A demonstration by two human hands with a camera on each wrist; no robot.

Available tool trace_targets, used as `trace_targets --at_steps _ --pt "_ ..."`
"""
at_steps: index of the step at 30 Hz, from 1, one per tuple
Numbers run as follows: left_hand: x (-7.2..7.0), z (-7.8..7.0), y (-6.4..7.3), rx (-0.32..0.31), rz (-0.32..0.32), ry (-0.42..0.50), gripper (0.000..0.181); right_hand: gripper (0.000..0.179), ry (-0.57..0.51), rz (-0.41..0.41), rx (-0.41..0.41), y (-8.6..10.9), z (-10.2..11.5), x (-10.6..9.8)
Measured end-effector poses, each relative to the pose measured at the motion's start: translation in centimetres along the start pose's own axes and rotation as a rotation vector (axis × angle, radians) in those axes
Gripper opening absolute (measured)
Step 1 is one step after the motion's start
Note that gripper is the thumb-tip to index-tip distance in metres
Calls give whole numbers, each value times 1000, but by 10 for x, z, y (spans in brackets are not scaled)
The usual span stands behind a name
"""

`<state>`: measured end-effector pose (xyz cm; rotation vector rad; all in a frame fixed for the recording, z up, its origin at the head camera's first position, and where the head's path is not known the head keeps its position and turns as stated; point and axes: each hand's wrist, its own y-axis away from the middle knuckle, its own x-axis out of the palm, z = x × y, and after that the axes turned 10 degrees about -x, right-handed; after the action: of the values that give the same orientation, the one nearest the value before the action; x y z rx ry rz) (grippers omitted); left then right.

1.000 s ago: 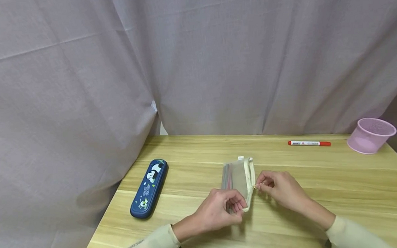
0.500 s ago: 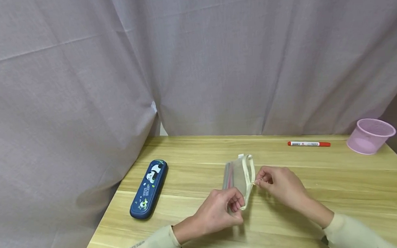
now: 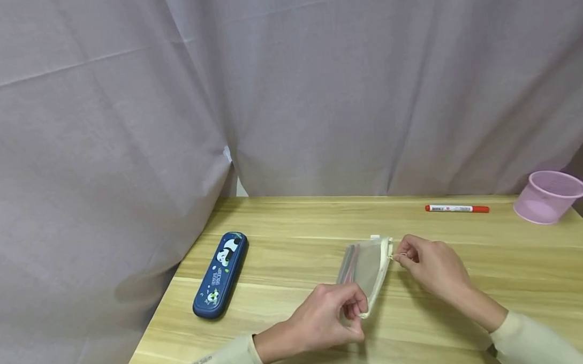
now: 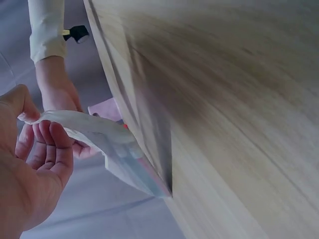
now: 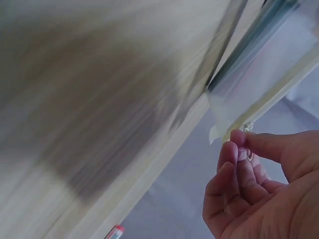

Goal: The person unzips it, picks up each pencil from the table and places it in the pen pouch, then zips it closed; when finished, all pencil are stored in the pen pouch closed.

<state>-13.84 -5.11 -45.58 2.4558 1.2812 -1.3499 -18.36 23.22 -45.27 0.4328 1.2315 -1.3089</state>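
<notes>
A see-through zip pouch [image 3: 368, 265] with cream trim stands on its edge on the wooden table, with grey and pink slim things showing inside it. My left hand [image 3: 325, 317] pinches the pouch's near corner between thumb and fingers. At the far end of the zip, my right hand [image 3: 436, 265] pinches the small gold zip pull [image 5: 248, 128]. The zip's two cream edges lie together along the visible length. In the left wrist view, the pouch [image 4: 117, 142] stretches from my thumb toward the other hand.
On the left lies a navy pencil case [image 3: 221, 275] with panda pictures. A red-capped white marker [image 3: 456, 208] lies toward the back, left of a pink mesh basket [image 3: 545, 202]. A grey curtain [image 3: 312, 95] hangs behind the table [image 3: 283, 230].
My right hand has drawn the zip pull to the pouch's far end, and the gap between the zip edges has closed. The pouch has shifted right; my left hand keeps its pinch.
</notes>
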Motion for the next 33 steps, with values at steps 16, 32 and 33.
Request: trace_targets --at_steps 16,32,33 --pt "-13 4 -9 89 -52 -132 34 8 5 32 155 6 -35 -11" --pt "-27 73 -64 -53 -125 -738 32 10 -19 98 181 15 -58 -23" --pt "-26 76 -68 -77 -108 -755 32 10 -25 106 181 16 -59 -22"
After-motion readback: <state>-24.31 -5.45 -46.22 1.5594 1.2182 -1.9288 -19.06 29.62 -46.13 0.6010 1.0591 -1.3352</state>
